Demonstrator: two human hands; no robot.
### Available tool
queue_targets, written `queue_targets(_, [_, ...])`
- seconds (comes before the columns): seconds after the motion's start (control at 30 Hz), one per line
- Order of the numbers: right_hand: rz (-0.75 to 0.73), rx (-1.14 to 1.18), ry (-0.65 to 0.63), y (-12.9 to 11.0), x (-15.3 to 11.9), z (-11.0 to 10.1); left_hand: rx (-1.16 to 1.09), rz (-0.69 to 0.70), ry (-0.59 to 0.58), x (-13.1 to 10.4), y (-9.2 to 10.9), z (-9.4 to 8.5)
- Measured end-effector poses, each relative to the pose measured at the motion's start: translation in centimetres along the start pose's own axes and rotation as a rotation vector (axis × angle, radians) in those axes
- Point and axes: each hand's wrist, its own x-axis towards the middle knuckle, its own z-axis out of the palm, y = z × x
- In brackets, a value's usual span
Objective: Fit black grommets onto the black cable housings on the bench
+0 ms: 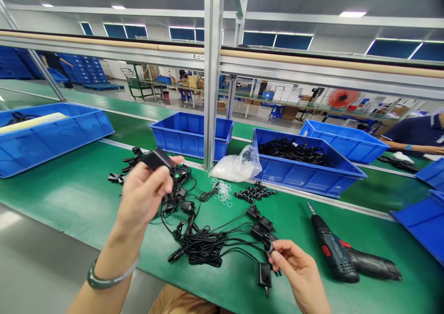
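Observation:
My left hand [144,191] is raised over the left of the green bench, closed round a flat black piece [157,159]. Lower right, my right hand [298,267] pinches a small round black part [268,246] beside several black box-shaped adapters [258,230]. Bundled black cables [204,244] lie between the hands. Behind my left hand is a pile of black parts and cables [180,180]. White rings [222,191] and small black knob-like pieces [255,193] are spread near the bench's middle.
A power screwdriver [333,249] lies on the right. A plastic bag [239,165] rests by the metal post [211,73]. Blue bins [190,131] line the back, one holding black cables [294,151]. A person's arm [409,145] shows at far right.

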Motion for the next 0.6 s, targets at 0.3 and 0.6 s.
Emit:
queue_targets(0.3, [-0.174,-0.071,-0.028,-3.0,-0.3,3.3,0.154,-0.567,-0.428,-10.5,-6.4,3.3])
queue_targets(0.6, [-0.61,-0.505,-0.048,-4.3,-0.7,4.9,0.549,-0.264,-0.487,-13.7,-7.2,5.1])
